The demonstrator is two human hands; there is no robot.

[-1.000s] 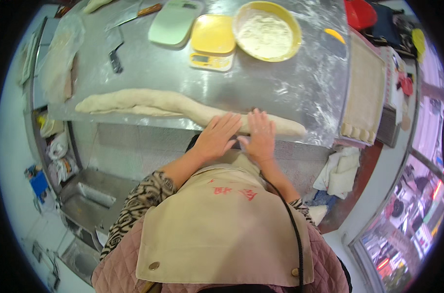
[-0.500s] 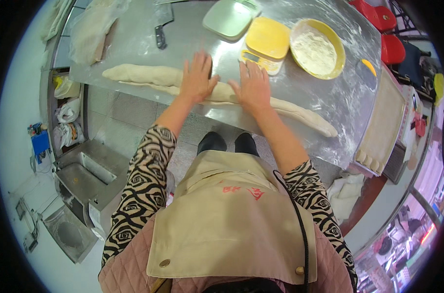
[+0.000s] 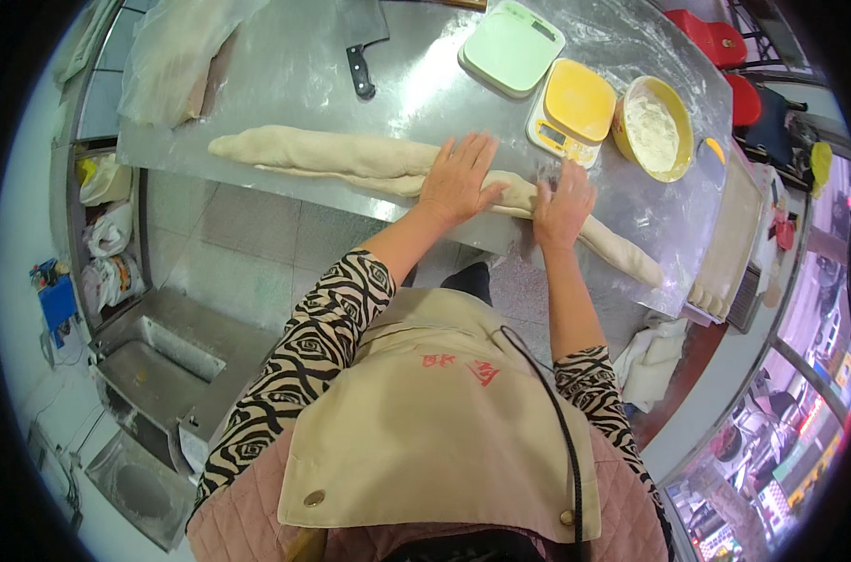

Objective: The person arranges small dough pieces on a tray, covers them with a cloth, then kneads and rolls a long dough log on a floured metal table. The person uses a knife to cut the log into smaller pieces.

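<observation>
A long pale dough roll [image 3: 313,154] lies along the near edge of the metal table [image 3: 411,117], its right part angled toward me. My left hand [image 3: 455,183] rests on it with fingers extended forward and thumb out to the side. Just to its right, my right hand [image 3: 563,208] lies over the dough, fingers likewise stretched out. A yellow-topped scale [image 3: 575,98] stands beyond my hands, beside a bowl of flour [image 3: 652,126] and a pale green scale [image 3: 511,47]. A black-handled cleaver [image 3: 358,70] lies farther left.
A plastic sheet [image 3: 168,61] covers something at the table's left. A floured tray [image 3: 725,244] is beside the right edge, red stools [image 3: 716,37] behind. Below left are bags on a shelf [image 3: 111,234] and a steel sink [image 3: 163,365]; white cloths [image 3: 650,356] sit low at the right.
The camera view has shifted. Compared with a second ago, both hands are farther left along the dough and farther from the table's edge; since half a second ago they have eased back slightly.
</observation>
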